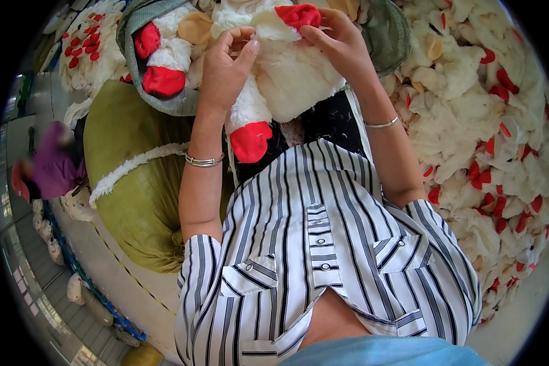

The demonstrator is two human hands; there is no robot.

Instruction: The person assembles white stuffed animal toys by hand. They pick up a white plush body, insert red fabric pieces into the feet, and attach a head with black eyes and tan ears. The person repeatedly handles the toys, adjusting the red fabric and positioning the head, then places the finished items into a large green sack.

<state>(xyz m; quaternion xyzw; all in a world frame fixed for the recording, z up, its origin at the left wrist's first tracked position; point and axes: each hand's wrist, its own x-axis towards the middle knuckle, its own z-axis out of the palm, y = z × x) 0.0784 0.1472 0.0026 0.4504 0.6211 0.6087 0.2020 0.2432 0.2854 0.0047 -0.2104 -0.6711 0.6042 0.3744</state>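
Note:
An unstuffed white plush toy skin with red ends lies across my lap, partly over the sack's mouth. My right hand is closed on it beside a red end piece, thumb in front and fingers behind. Opposite, my left hand has its thumb and fingers curled at the pale edge of the same skin. A white furry limb with a red tip hangs down between my forearms. More red-tipped limbs stick out at the left of the open grey-green sack.
A stuffed olive sack with a white furry strip stands at my left. To my right spreads a large heap of white and red plush pieces. Another heap lies far left. A person in purple is at the left edge.

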